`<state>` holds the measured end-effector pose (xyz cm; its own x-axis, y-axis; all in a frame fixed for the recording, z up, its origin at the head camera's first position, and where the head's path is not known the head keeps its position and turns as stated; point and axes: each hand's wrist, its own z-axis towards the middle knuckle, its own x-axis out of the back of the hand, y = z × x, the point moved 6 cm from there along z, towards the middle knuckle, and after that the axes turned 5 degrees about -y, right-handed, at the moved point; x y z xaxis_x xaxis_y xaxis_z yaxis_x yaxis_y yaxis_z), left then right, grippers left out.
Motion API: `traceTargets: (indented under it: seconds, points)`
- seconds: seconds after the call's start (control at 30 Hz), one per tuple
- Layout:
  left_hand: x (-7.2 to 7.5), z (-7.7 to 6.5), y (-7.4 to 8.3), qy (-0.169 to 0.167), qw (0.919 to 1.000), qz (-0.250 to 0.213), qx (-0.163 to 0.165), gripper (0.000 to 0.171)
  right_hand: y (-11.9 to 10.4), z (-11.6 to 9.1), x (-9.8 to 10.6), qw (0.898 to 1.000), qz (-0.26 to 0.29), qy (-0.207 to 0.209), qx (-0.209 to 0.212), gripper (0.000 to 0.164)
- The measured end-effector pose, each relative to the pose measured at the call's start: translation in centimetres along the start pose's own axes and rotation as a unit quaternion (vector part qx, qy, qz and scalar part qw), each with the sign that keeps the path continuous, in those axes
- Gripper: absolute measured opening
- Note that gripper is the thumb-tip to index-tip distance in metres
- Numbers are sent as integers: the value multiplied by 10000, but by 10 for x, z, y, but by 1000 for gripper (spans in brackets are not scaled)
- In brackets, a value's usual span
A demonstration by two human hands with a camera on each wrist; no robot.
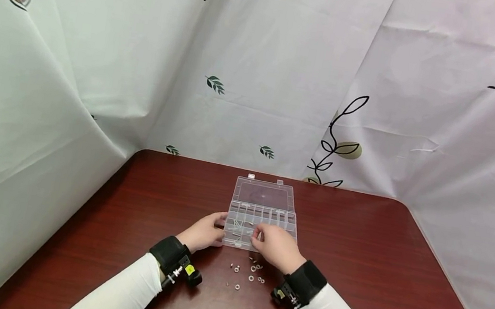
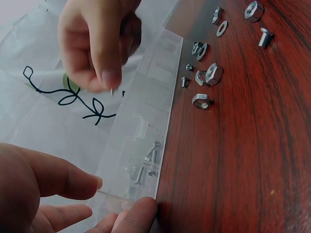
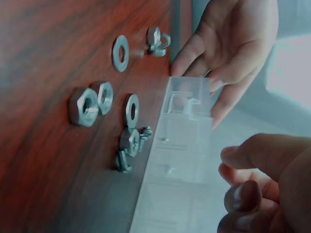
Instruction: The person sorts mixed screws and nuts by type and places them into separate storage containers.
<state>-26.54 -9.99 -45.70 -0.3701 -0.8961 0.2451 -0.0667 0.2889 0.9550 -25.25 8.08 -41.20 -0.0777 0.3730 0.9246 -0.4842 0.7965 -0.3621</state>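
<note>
A clear plastic compartment box (image 1: 245, 246) lies on the table with its lid (image 1: 265, 194) folded back. My left hand (image 1: 204, 231) grips its left end, fingertips at the rim and against the side wall. Several screws (image 2: 140, 174) lie in the compartments close to that hand. Above the box's front part is my right hand (image 1: 280, 247), thumb and forefinger brought together. In the left wrist view, a small thin piece (image 2: 112, 91) pokes out below these fingertips; most of it is hidden.
Loose hardware lies on the table in front of the box: hex nuts (image 3: 83, 108), flat washers (image 3: 121, 53) and small screws (image 2: 265, 37). The dark red tabletop (image 1: 377, 281) meets a white printed cloth (image 1: 260, 71) at the back and sides.
</note>
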Motion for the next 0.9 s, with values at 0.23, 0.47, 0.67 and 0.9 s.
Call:
traceTargets:
  seconds: [0.23, 0.47, 0.67, 0.9]
  points:
    - [0, 0, -1, 34, 10000, -6, 52, 65, 1, 9, -6, 9997, 33, -126, -213, 19]
    - [1, 2, 0, 45, 10000, -27, -12, 65, 2, 12, -8, 9994, -128, -205, -234, 20]
    - [0, 2, -1, 56, 10000, -23, 2, 64, 3, 9, -8, 9996, -85, -208, -172, 18]
    - [0, 2, -1, 60, 10000, -29, -20, 64, 2, -1, -3, 9998, -159, -88, 63, 14]
